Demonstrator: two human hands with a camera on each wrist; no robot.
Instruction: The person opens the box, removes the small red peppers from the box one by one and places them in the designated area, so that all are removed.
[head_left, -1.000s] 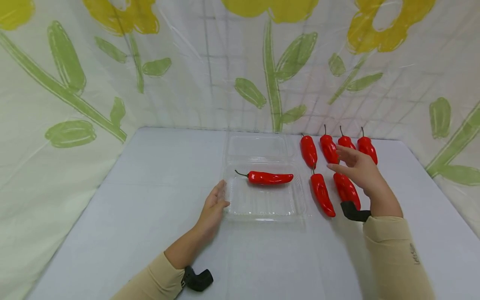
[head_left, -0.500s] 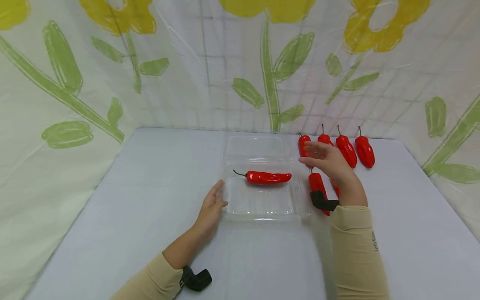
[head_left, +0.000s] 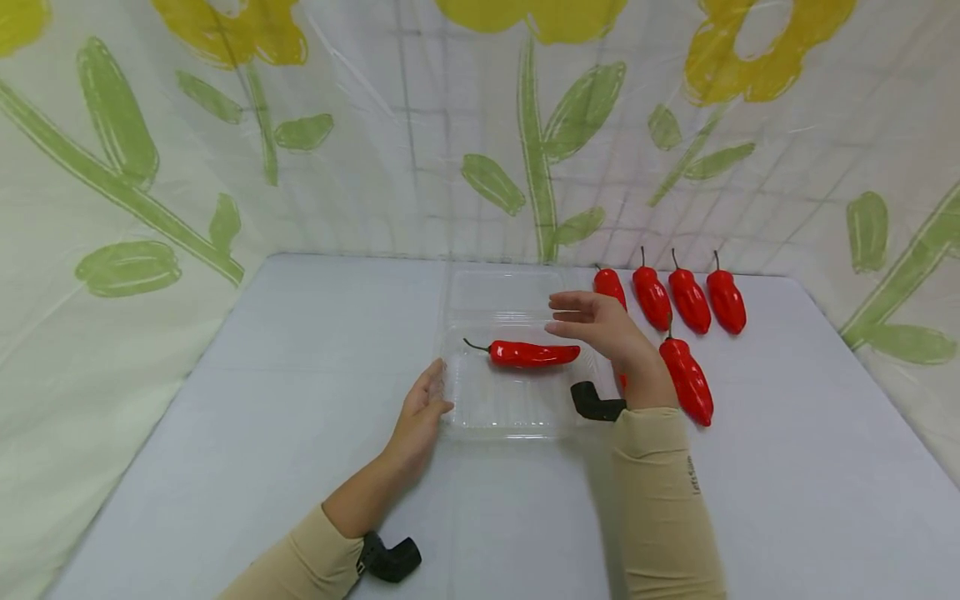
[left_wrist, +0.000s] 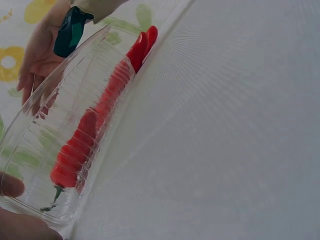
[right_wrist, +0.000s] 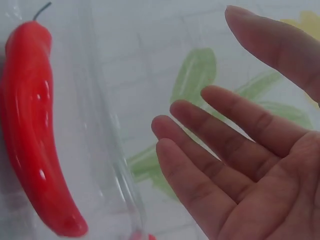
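A clear plastic clamshell box (head_left: 510,408) lies on the table with its lid (head_left: 510,292) folded back. Inside is one red chili pepper (head_left: 534,354), lying crosswise with its stem to the left. My left hand (head_left: 420,412) holds the box at its left wall, and in the left wrist view the fingertips (left_wrist: 11,185) are at the rim. Over the box's right side hovers my right hand (head_left: 611,333), fingers extended and spread from the thumb. Nothing is in it, as the right wrist view shows with the open palm (right_wrist: 280,190).
Right of the box lie several more red peppers, a row at the back edge including one pepper (head_left: 726,304), and another pepper (head_left: 687,382) nearer. One is partly hidden by my right wrist. A flower-print curtain (head_left: 345,208) hangs behind the white table (head_left: 300,358).
My right hand has moved left from above the loose peppers to over the right side of the box, its fingers still extended. The left hand stays at the box wall.
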